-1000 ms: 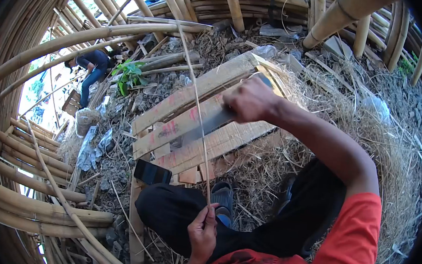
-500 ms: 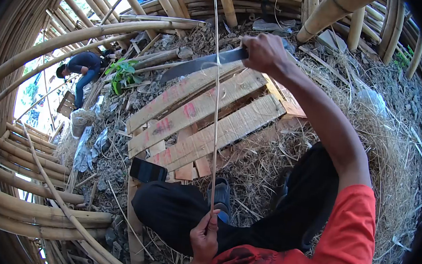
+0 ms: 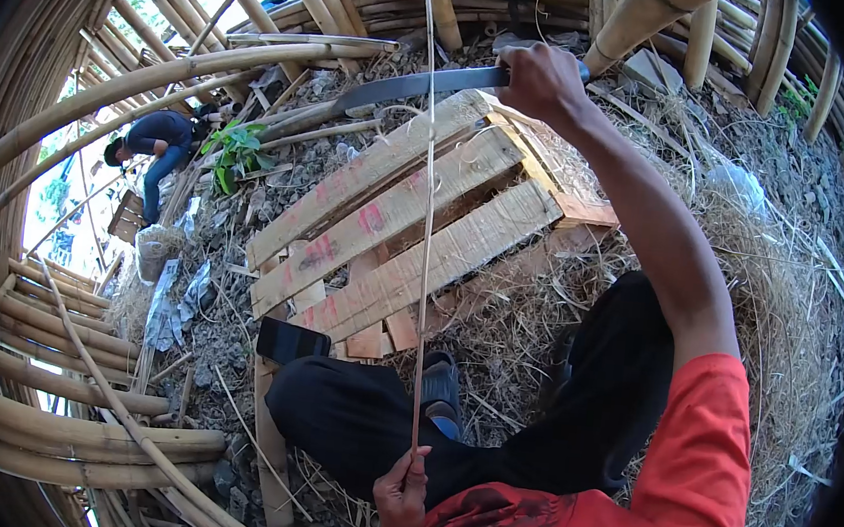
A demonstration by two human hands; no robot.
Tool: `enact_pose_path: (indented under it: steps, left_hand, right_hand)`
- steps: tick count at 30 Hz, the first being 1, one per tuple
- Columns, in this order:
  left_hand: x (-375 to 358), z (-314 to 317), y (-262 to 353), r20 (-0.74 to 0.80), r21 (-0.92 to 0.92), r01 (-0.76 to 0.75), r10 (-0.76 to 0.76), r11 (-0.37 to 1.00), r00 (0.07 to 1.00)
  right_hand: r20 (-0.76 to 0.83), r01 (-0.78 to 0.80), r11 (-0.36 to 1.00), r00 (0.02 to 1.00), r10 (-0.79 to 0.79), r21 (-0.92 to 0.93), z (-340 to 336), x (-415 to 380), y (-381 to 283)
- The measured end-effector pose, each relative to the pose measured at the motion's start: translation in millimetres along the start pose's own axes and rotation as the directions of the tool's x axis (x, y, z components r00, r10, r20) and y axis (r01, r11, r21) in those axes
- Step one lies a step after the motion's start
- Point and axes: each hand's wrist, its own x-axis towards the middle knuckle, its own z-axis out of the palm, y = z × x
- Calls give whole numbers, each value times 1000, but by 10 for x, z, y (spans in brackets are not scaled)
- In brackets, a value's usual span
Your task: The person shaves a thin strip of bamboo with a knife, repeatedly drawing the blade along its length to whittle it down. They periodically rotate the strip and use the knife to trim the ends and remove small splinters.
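A long thin bamboo strip (image 3: pixel 425 264) runs upright through the middle of the view. Its lower end is pinched between the thumb and fingers of my left hand (image 3: pixel 402 493), close to my red shirt. My right hand (image 3: pixel 543 81), raised at the top, is closed round the handle of a large knife (image 3: pixel 423 85). The blade points left and crosses the strip near its upper part, seemingly against it. Below the knife lies a slatted wooden pallet (image 3: pixel 394 236) with red marks. A black phone (image 3: pixel 293 342) rests at its lower left corner.
Bent bamboo poles (image 3: pixel 137 83) arch over the left side, above stacked bamboo (image 3: pixel 77 424). Another person (image 3: pixel 158 145) bends down at the far left, near a green plant (image 3: pixel 235 155). Thin shavings (image 3: pixel 758 323) cover the ground at right. Thick bamboo posts (image 3: pixel 654 23) stand at the top.
My right hand and the knife have moved slightly up along the strip, and the blade is closer to level. My left hand still pinches the lower end. The whole view has shifted a little.
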Motion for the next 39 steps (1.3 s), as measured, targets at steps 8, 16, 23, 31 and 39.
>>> enact_pose_path:
  steps: [8,16,23,31,39]
  left_hand:
    - [345,-82,133,329,-184,45,18,982,944]
    - [1009,358,1247,319,-446,44,113,894,941]
    - [1515,457,1659,221,-209,-107,153,972,963]
    - [1317,449,1418,121,-8,-89,90,996,989]
    - [1119,255,1106,154,56,-178,168,982,974]
  right_hand:
    - [-85,139,988,987,-133,71,-155,-172,-264]
    - [-87,197,973,978,-187,123,-338,-403,-693]
    - [-52,-38,988,998,46,151,-262,-236,-334]
    - [33,-109,994,994,109,3,-111,-102,29]
    - [46,-135,991,990,134,15,28,-88,286]
